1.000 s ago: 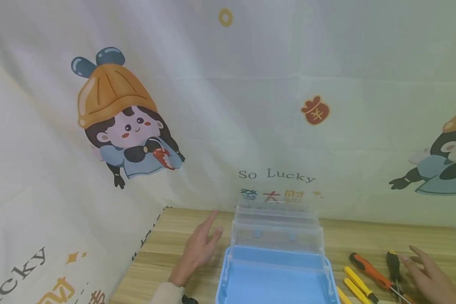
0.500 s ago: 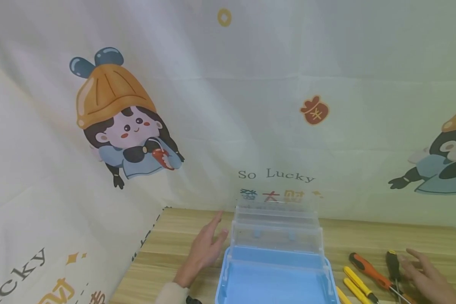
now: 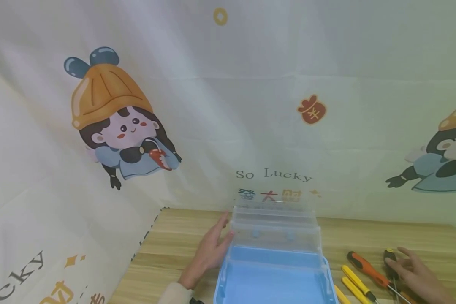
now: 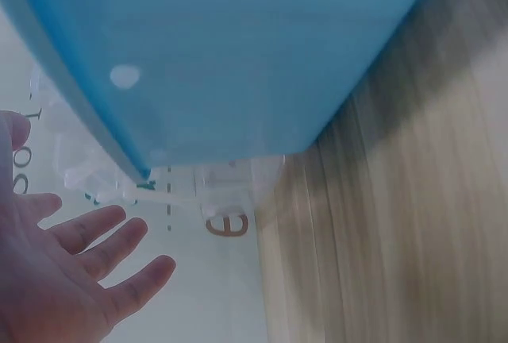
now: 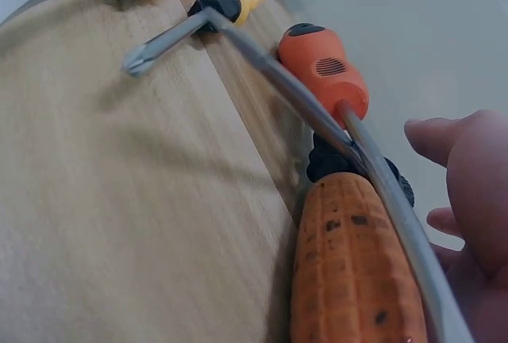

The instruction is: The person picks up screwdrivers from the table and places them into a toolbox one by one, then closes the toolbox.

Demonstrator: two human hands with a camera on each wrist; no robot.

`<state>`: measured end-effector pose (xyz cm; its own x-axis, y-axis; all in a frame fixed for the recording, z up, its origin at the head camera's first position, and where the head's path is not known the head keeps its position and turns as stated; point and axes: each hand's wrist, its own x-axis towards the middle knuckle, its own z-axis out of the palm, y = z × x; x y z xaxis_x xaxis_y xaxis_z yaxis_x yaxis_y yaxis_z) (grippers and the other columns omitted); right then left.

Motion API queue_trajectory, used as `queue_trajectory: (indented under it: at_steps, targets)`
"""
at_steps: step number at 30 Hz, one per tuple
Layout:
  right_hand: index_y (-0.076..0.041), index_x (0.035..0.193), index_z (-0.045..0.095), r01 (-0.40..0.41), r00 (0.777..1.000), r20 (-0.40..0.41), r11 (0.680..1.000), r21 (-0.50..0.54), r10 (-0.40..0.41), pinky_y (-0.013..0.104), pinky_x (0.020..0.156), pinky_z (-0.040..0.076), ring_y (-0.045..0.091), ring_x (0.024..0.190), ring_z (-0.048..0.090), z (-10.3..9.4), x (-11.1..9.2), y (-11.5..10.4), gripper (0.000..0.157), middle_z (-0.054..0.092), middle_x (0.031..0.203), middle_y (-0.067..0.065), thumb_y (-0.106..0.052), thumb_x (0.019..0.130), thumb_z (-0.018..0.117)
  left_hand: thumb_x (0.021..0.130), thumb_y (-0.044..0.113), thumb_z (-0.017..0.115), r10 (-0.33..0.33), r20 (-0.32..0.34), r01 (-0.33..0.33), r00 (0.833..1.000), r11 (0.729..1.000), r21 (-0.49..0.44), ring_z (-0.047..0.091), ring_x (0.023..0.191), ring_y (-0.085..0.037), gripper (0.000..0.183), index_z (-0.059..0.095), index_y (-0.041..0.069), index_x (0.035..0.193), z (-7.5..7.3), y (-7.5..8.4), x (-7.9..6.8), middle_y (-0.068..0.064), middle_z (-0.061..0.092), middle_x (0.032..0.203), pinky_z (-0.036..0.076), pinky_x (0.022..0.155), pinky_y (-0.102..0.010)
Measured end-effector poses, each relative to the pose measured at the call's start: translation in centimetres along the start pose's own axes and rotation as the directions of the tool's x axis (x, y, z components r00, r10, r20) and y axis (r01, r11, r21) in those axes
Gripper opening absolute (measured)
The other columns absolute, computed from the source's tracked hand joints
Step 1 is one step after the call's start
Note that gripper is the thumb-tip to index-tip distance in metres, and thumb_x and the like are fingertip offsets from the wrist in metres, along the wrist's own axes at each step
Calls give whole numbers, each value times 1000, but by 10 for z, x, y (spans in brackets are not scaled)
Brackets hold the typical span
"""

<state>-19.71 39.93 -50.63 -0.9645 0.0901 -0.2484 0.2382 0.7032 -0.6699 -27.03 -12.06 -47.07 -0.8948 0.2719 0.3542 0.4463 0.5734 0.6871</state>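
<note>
My left hand (image 3: 211,250) is beside the left wall of a blue box (image 3: 277,283), its fingertips near the raised clear lid (image 3: 277,234). In the left wrist view, the fingers of the left hand (image 4: 71,271) are spread and hold nothing, with the blue box (image 4: 238,57) above. At the right, the right hand (image 3: 416,270) reaches over a black screwdriver (image 3: 390,256), its thumb overlapping the handle in the head view. The right wrist view shows this hand (image 5: 476,200) loosely bent, beside the black handle (image 5: 324,160) and an orange-and-black screwdriver (image 5: 321,65).
Yellow-handled screwdrivers (image 3: 352,276) lie between the box and the orange-and-black screwdriver (image 3: 372,270). A ribbed orange handle (image 5: 357,263) is close to the right wrist camera. Behind the wooden table (image 3: 365,230) hangs a printed cloth (image 3: 228,105).
My left hand has moved right, closer to the box and lid. The right hand has shifted left, its thumb now over the black screwdriver's handle. The head view has turned slightly.
</note>
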Motion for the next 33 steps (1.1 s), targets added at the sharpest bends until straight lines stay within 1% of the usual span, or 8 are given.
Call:
queue_trajectory:
  at_steps: [4, 7, 14, 20, 22, 27, 30, 33]
  targets:
    - [22, 144, 4, -8, 1000, -3, 1000, -19, 7, 61, 81, 51, 61, 114, 47, 2, 0, -1, 92, 41, 127, 48, -52, 103, 38, 103, 40, 47, 3, 17, -3, 1000, 1000, -20, 52, 130, -36, 61, 25, 23, 158, 4, 3, 0, -13, 46, 151, 42, 105, -61]
    - [22, 144, 4, -4, 1000, -3, 1000, -19, 4, 63, 82, 50, 61, 115, 46, 2, 0, -1, 92, 45, 125, 46, -52, 103, 38, 103, 41, 47, -3, 25, 4, 1000, 1000, -28, 51, 130, -36, 62, 24, 23, 158, 7, 6, 0, -11, 40, 155, 41, 105, -61]
    - [23, 144, 4, 5, 1000, 14, 1000, -24, -5, 62, 82, 50, 61, 113, 48, 2, 1, -1, 91, 49, 121, 45, -51, 104, 38, 103, 36, 48, 13, 45, -12, 999, 1000, -12, 33, 145, -34, 64, 23, 17, 158, 14, 11, 1, -9, 28, 162, 27, 117, -55]
    - [23, 144, 0, 42, 999, 36, 999, -17, -41, 59, 81, 52, 62, 114, 47, 0, 2, 2, 89, 49, 122, 44, -48, 105, 37, 102, 47, 44, 4, 68, -5, 998, 1000, 12, 31, 146, -34, 66, 22, 22, 159, 19, 13, -1, -10, 27, 162, 28, 115, -59]
    - [23, 144, -1, 38, 999, 36, 999, -14, -38, 57, 80, 52, 60, 113, 49, 0, 3, 2, 91, 51, 120, 41, -49, 105, 37, 102, 47, 45, -3, 69, 2, 998, 1000, 7, 35, 143, -37, 67, 21, 22, 159, 21, 14, -2, -13, 26, 162, 31, 113, -62]
    - [24, 143, -3, 23, 999, 40, 1000, -8, -23, 55, 79, 52, 57, 111, 51, 0, 3, 2, 93, 54, 118, 38, -51, 104, 37, 102, 37, 50, 3, 51, -2, 999, 1000, -5, 36, 142, -41, 65, 21, 21, 158, 28, 14, -5, -15, 24, 162, 33, 111, -64]
    - [24, 143, -3, 20, 999, 40, 1000, -9, -19, 57, 80, 52, 60, 113, 50, 1, 3, 0, 94, 53, 119, 40, -51, 104, 37, 101, 30, 52, 9, 11, -9, 1000, 1000, -19, 40, 139, -41, 60, 28, 18, 155, 32, 14, -5, -16, 28, 160, 35, 110, -63]
    - [24, 143, -3, 22, 999, 29, 1000, -12, -21, 57, 81, 52, 59, 111, 51, 2, 2, -1, 94, 55, 117, 39, -51, 104, 38, 100, 29, 52, 3, -37, -5, 999, 1000, -29, 46, 134, -39, 54, 36, 17, 150, 34, 15, -6, -15, 34, 158, 38, 109, -60]
